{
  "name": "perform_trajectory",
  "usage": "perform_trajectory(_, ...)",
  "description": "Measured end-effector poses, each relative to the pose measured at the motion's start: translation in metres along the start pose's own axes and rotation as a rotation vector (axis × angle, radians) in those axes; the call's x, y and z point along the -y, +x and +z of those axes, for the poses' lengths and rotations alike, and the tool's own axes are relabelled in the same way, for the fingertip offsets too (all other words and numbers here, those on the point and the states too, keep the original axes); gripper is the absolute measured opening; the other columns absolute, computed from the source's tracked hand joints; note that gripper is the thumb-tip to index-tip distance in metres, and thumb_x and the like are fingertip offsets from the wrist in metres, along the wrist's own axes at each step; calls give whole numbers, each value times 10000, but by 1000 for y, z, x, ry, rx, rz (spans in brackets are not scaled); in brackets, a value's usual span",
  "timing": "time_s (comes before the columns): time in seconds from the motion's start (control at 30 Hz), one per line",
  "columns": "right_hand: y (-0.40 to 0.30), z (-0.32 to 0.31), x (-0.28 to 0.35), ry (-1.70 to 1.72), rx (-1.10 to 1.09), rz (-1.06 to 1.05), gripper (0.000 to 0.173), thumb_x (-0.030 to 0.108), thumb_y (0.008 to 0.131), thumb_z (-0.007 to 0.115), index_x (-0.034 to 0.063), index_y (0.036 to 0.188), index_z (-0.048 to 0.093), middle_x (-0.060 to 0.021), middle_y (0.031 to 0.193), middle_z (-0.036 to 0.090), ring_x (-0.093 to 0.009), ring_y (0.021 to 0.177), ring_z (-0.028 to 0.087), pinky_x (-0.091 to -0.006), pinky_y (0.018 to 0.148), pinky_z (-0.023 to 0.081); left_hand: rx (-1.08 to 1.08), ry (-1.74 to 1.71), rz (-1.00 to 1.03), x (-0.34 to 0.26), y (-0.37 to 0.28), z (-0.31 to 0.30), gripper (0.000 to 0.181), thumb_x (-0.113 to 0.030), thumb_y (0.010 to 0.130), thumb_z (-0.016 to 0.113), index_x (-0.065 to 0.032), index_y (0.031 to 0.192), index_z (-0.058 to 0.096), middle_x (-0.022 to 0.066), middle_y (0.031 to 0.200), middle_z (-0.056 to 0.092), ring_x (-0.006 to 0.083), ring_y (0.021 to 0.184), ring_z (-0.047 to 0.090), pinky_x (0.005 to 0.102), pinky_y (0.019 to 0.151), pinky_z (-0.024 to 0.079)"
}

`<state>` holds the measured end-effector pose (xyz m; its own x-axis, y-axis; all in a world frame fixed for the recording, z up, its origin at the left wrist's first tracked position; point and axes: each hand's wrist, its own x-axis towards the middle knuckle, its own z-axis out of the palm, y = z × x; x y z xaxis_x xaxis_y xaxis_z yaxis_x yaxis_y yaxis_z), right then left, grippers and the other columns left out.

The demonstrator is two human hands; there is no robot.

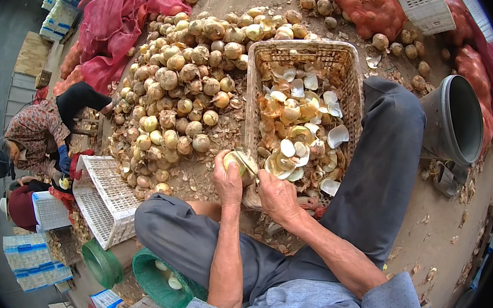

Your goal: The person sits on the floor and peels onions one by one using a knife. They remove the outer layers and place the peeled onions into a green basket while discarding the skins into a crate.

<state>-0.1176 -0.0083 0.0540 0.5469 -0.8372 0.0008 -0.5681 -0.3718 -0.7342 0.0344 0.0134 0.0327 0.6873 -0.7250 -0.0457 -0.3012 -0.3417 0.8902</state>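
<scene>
My left hand [229, 183] grips a yellow onion [233, 158] whose skin is partly off, showing pale green-white flesh. My right hand [279, 198] is closed around a small knife [247, 163]; its thin blade lies against the onion, and its handle is hidden in my fingers. Both hands are above the near left corner of a dirty plastic crate [309, 47]. Onion peels [292, 152], some papery brown and some thick and white, lie inside the crate. A large heap of unpeeled onions [177, 82] is on the ground left of it.
A grey bucket [453, 118] stands beyond my right knee. To my left are a white crate [108, 202], a green tub [102, 263] and a green mesh-lined container [159, 281] holding peeled onions. Red mesh sacks [376, 11] lie ahead. Two people [37, 130] work at far left.
</scene>
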Motion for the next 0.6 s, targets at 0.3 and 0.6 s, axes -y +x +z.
perform_trajectory(0.3, 6, 0, -2, 17, 142, 53, 176, -18, 833, 555, -42, 962, 439, -299, 804, 657, -460, 688, 668, -535, 589, 522, -8, 102, 28, -3, 2, 6, 404, -215, 898, 491, 13, 1218, 584, 230, 1063, 680, 365, 971, 662, 450, 889, 511)
perform_trajectory(0.6, 30, -3, -3, 60, 181, 96, 206, -31, 833, 540, -55, 1002, 425, -324, 804, 659, -504, 723, 663, -550, 614, 526, 10, 92, 20, -8, 9, 9, 384, -180, 884, 489, 19, 1195, 592, 221, 1072, 664, 351, 975, 650, 445, 903, 506)
